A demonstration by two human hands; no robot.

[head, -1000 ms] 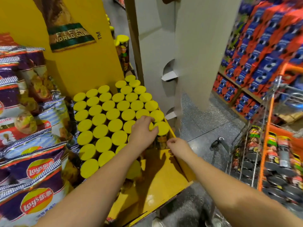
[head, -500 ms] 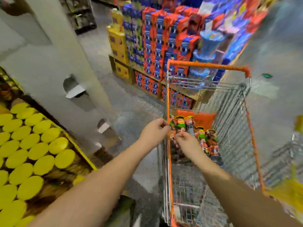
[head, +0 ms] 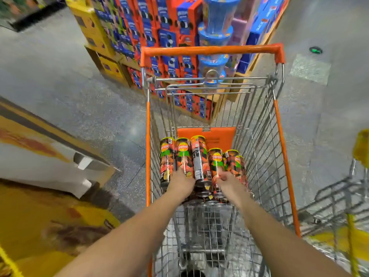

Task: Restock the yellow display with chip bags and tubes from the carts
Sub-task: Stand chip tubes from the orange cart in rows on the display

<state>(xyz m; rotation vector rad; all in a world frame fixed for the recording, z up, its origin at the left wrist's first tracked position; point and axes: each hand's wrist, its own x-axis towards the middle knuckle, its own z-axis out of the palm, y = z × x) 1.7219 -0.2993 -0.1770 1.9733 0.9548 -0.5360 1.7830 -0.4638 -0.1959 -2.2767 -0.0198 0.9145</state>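
Note:
Both my arms reach down into an orange-trimmed wire cart [head: 281, 136]. Several red-and-black chip tubes [head: 199, 156] with yellow lids lie side by side at its far end. My left hand [head: 180, 181] lies on the lower ends of the two left tubes [head: 175, 156], fingers curled over them. My right hand [head: 229, 182] grips a tube [head: 216, 162] right of the middle, thumb across its side. The yellow display [head: 40, 226] shows only as a blurred corner at the lower left.
Stacked red and blue boxes [head: 169, 37] and blue round tins [head: 215, 37] stand on a pallet beyond the cart. A second wire cart [head: 339, 196] with yellow parts stands at the right. Grey speckled floor lies between cart and display.
My view turned from the display's yellow tube lids to the cart. Both hands left the display, passed the cart rim and now reach down onto the tubes inside.

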